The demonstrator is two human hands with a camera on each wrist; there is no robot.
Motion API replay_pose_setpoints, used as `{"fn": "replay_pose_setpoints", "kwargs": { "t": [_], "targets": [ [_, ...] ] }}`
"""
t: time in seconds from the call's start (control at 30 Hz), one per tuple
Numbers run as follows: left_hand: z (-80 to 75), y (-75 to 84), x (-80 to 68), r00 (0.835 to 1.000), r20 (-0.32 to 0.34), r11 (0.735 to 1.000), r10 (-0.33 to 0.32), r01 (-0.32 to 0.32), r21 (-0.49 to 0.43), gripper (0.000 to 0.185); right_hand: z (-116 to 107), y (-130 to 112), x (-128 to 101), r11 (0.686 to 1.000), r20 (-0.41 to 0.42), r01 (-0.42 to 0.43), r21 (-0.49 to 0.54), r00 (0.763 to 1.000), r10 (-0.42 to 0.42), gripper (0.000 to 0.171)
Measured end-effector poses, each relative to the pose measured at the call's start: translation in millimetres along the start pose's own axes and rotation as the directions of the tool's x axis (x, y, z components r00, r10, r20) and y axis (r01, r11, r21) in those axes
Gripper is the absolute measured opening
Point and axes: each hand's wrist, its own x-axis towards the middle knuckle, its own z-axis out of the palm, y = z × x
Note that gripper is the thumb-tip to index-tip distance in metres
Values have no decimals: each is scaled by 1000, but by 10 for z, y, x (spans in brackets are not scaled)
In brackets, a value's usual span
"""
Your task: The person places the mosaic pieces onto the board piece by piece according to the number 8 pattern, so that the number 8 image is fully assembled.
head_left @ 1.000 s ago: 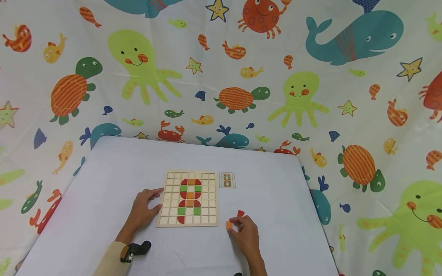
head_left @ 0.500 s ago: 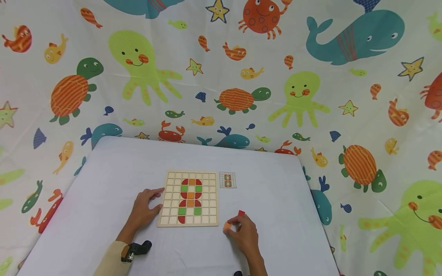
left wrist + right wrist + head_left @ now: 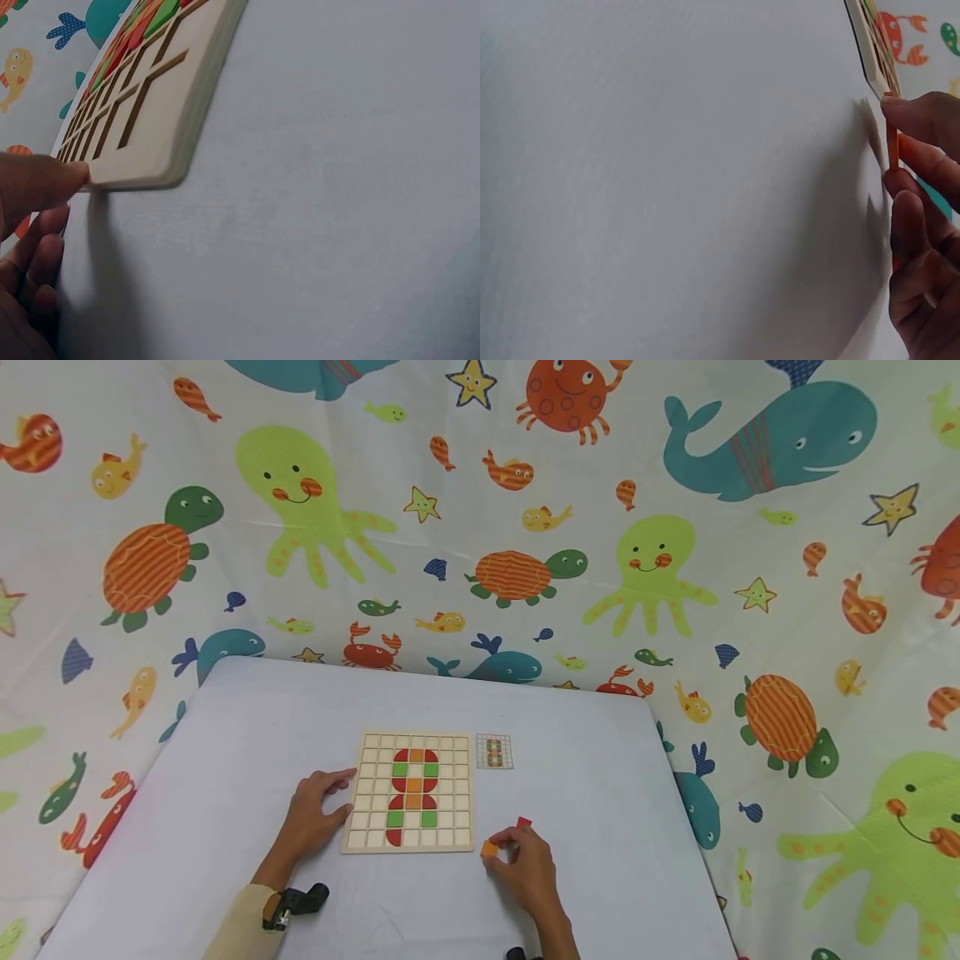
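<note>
A square wooden grid board [image 3: 472,793] lies on the white table, with red, orange and green tiles set in its middle columns. My left hand [image 3: 307,818] is at its left side, thumb and index finger spread along the edge; the left wrist view has the thumb [image 3: 64,180] touching the rim near a corner. Between the thumb and fingertips of my right hand [image 3: 531,867] is an orange square tile [image 3: 490,849], held just right of the board's near right corner. Seen edge-on in the right wrist view, the tile [image 3: 892,146] looks thin and flat.
Beside the board's upper right lies a small pattern card [image 3: 495,752] with a printed grid. A red piece [image 3: 524,822] shows just beyond my right hand, partly hidden by it. A sea-animal curtain [image 3: 525,635] hangs behind the table's far edge.
My right hand has shifted slightly left with the orange tile, which has turned a little in the fingers. The left hand and the board have stayed put.
</note>
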Motion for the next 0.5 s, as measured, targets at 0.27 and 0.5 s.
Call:
{"fn": "replay_pose_setpoints", "kwargs": {
  "t": [0.27, 0.5],
  "targets": [
    [-11, -3, 3, 1000, 16, 1000, -9, 9, -16, 61, 115, -138, 65, 997, 43, 4, 77, 999, -7, 26],
    [-5, -10, 10, 1000, 12, 1000, -3, 4, -16, 60, 299, -392, 130, 993, 96, 49, 105, 994, -60, 25]
  ]
}}
